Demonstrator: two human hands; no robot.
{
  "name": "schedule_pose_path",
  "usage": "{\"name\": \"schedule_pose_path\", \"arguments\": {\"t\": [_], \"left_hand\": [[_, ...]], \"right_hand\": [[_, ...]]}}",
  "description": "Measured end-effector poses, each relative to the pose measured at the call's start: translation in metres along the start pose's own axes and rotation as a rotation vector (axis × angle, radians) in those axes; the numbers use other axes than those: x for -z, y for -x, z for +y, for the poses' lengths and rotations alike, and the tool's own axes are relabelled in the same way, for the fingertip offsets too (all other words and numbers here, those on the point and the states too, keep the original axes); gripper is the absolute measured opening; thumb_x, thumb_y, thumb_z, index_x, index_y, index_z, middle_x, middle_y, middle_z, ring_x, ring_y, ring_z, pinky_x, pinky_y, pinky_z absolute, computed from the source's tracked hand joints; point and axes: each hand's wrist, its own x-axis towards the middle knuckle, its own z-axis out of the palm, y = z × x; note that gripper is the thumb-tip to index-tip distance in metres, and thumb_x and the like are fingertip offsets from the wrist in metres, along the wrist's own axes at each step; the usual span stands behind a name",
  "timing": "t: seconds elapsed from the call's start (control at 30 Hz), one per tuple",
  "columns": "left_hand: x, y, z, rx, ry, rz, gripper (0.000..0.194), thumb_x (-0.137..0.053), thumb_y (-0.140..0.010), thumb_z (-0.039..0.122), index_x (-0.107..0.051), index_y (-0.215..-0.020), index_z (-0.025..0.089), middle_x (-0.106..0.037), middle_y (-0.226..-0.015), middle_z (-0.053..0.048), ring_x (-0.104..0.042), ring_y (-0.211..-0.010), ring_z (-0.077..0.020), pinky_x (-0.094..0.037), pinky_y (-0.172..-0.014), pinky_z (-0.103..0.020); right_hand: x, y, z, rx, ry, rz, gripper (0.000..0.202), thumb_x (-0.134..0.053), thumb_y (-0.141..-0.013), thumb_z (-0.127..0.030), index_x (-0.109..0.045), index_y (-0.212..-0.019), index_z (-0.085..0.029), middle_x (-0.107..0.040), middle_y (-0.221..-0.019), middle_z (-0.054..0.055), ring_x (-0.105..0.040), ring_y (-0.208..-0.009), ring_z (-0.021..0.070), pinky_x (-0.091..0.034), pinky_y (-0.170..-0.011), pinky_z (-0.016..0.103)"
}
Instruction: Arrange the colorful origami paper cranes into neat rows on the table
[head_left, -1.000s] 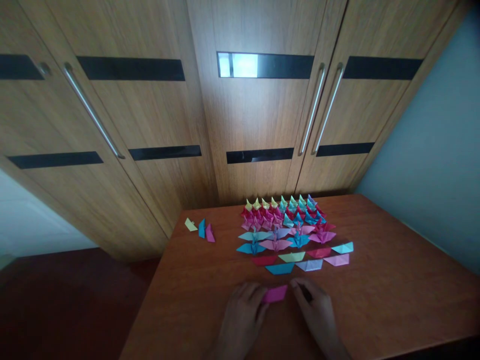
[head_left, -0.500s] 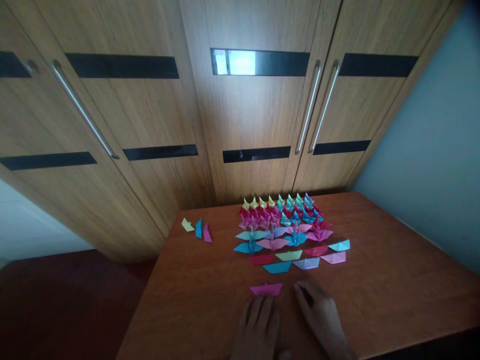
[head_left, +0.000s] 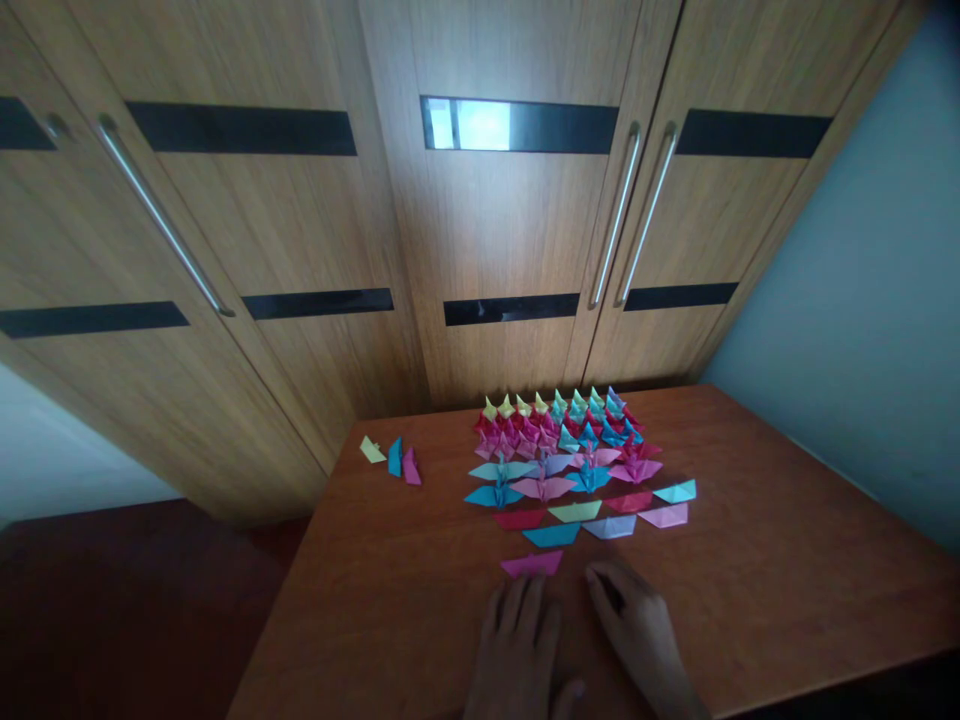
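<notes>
A magenta paper boat point(head_left: 532, 564) lies on the table in front of my left hand point(head_left: 517, 635). That hand is flat with its fingers stretched out, and the fingertips touch the boat's near edge. To the right, my right hand point(head_left: 632, 618) rests on the table with its fingers curled and thumb tip against them; I see nothing held in it. Just beyond the hands lie folded boats, among them a blue boat point(head_left: 553, 535), a lavender boat point(head_left: 610, 526) and a pink boat point(head_left: 665, 515).
Behind the boats stand rows of folded paper cranes point(head_left: 546, 488) in several colours. At the table's far left lie a yellow boat point(head_left: 372, 450), a blue one point(head_left: 395, 457) and a magenta one point(head_left: 411, 467). A wooden wardrobe point(head_left: 510, 230) borders the wooden table point(head_left: 360, 600).
The magenta boat has slid slightly away from me and tilted a little, its right end farther off. My left hand has moved forward with it. My right hand has stayed nearly still.
</notes>
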Motion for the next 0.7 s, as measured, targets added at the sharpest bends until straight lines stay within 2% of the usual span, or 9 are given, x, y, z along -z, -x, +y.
{"name": "schedule_pose_path", "arguments": {"t": [0.2,0.7], "left_hand": [[0.0007,-0.0011,0.0,0.002,-0.015,0.019,0.064,-0.06,-0.077,0.054,-0.051,-0.132,0.022,-0.043,-0.144,-0.013,-0.042,-0.128,-0.0355,-0.032,-0.104,-0.053],[0.0037,-0.0008,-0.0006,0.013,-0.003,-0.017,0.063,-0.06,-0.079,0.051,-0.05,-0.134,0.022,-0.038,-0.148,-0.012,-0.038,-0.131,-0.0355,-0.03,-0.106,-0.051]], "right_hand": [[-0.0009,0.0009,0.0019,0.009,0.0,-0.006,0.032,-0.042,-0.092,-0.039,-0.068,-0.087,-0.022,-0.072,-0.09,0.008,-0.069,-0.08,0.0207,-0.056,-0.072,0.029],[-0.0029,0.003,0.0051,-0.022,0.009,-0.049,0.032,-0.04,-0.093,-0.038,-0.067,-0.089,-0.021,-0.071,-0.091,0.007,-0.069,-0.08,0.0203,-0.055,-0.077,0.03]]}}
